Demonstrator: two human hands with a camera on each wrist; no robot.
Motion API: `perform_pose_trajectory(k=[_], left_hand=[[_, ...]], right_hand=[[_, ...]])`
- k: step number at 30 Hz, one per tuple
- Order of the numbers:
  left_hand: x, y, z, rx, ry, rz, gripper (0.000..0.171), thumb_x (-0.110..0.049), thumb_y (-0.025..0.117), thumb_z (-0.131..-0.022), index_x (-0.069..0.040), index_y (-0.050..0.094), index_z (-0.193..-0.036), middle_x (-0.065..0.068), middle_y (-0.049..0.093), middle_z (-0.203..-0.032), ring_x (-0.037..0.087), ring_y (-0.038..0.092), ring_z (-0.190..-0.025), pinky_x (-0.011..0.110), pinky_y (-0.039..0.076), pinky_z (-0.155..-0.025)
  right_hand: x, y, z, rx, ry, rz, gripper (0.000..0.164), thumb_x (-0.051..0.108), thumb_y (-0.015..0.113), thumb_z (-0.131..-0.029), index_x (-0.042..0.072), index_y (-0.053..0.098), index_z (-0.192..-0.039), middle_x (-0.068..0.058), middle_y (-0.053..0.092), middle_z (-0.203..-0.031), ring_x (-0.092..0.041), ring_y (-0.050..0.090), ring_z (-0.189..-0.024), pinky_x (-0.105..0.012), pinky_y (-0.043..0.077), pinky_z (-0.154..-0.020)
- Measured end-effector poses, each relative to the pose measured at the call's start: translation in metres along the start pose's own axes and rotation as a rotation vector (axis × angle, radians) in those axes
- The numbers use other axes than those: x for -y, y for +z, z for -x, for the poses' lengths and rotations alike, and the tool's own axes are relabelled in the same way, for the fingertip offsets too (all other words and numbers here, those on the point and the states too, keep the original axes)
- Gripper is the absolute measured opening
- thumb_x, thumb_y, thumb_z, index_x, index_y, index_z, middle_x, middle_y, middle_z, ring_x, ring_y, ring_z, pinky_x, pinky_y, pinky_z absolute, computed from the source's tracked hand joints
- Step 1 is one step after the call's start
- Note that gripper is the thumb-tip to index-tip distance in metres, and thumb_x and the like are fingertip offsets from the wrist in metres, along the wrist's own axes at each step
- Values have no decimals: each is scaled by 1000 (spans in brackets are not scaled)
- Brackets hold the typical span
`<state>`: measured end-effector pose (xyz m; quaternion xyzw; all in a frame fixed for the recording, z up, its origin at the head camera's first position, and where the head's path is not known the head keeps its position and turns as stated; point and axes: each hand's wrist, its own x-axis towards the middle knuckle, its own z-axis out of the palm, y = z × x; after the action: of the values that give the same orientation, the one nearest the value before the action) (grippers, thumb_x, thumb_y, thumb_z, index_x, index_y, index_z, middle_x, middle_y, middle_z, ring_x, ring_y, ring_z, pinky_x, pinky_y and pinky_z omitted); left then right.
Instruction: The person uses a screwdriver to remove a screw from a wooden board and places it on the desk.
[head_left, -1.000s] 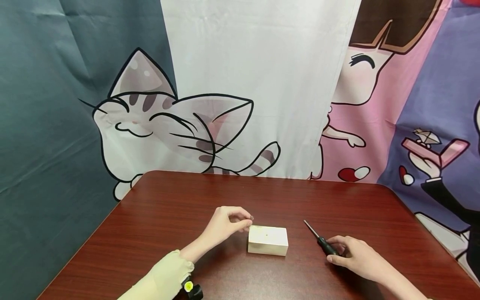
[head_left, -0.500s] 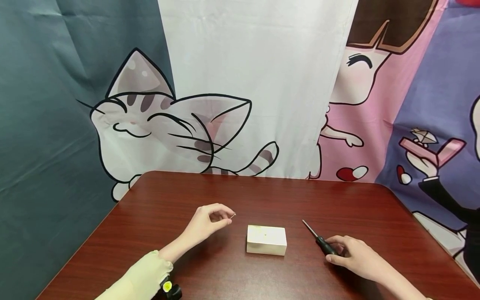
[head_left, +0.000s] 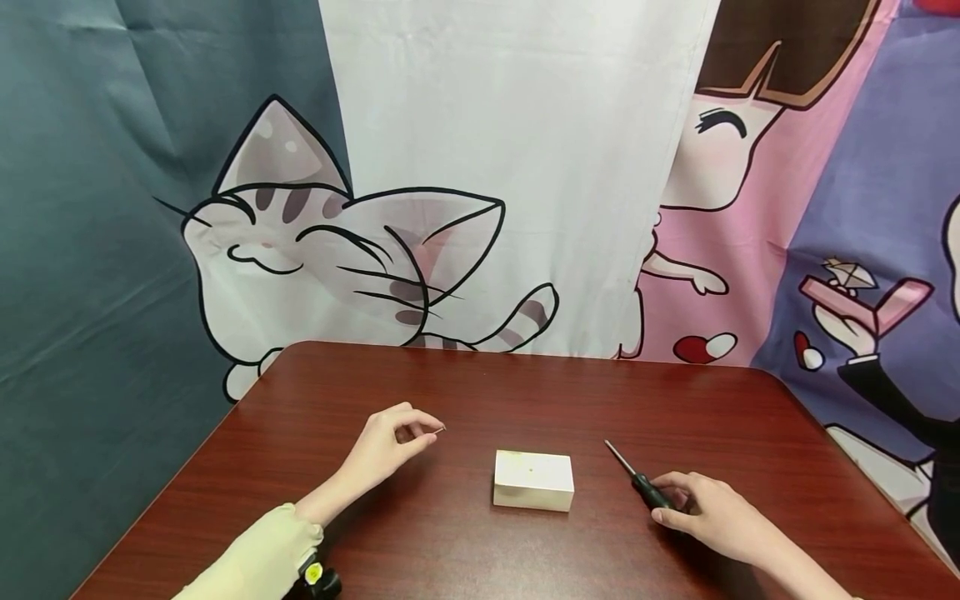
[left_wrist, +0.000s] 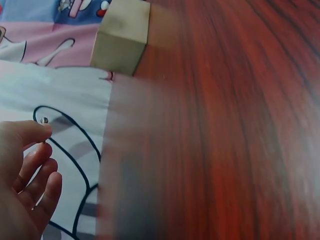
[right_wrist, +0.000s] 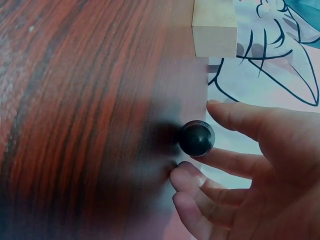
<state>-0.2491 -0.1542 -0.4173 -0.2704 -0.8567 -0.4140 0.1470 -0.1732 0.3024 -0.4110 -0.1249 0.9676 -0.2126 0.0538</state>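
Between thumb and index finger, my left hand point(head_left: 386, 442) pinches a small metal screw point(head_left: 440, 430), raised over the table. Its round head point(left_wrist: 45, 120) pokes out past the fingertip in the left wrist view. To the right of that hand sits a pale wooden block point(head_left: 532, 481) with a small dark spot on top. My right hand point(head_left: 708, 512) rests at the black handle of a screwdriver point(head_left: 651, 490), whose shaft points away to the upper left. In the right wrist view, loosely bent fingers lie beside the handle end point(right_wrist: 196, 138) and the thumb stands apart from it.
The dark red wooden table point(head_left: 450, 550) reaches back to a cartoon-printed cloth point(head_left: 525, 150) that hangs behind it. A black wrist camera point(head_left: 318, 577) is strapped below the pale yellow left sleeve point(head_left: 255, 558).
My left hand has moved left and slightly back, away from the wooden block, with the screw pinched in its fingers. The block, the screwdriver and my right hand have stayed in place.
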Motion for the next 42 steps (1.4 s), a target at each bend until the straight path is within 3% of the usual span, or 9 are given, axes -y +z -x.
perform_pose_trajectory(k=[7,18,31,42], left_hand=[[19,-10,4,-11,-30,-49,18,-9,77,-84,-21,78,-97,-11,62,-76,-2,56,-67,19,51,-61],[41,-19,13,31,-91,-149,25,-2,75,-83,-18,79,-102,-9,63,-77,2,60,-74,21,52,-66],[53,-28,19,88,-223,-302,22,-7,75,-83,-23,79,-96,-12,64,-76,-1,57,-69,18,44,-62],[51,-30,24,101,-270,-389,19,-12,76,-81,-27,78,-92,-15,60,-72,-3,54,-65,20,42,-58]], right_hand=[[-1,1,0,-7,-1,4,41,42,73,-86,15,67,-116,6,53,-79,3,42,-68,-21,33,-59],[1,0,1,-13,1,4,38,42,73,-86,17,68,-115,6,52,-80,3,41,-68,-21,32,-60],[0,0,0,-4,-5,1,38,41,73,-87,18,68,-116,6,51,-80,2,43,-71,-21,32,-61],[-1,1,1,-13,-6,7,38,42,73,-86,18,68,-116,7,52,-80,2,44,-71,-21,33,-61]])
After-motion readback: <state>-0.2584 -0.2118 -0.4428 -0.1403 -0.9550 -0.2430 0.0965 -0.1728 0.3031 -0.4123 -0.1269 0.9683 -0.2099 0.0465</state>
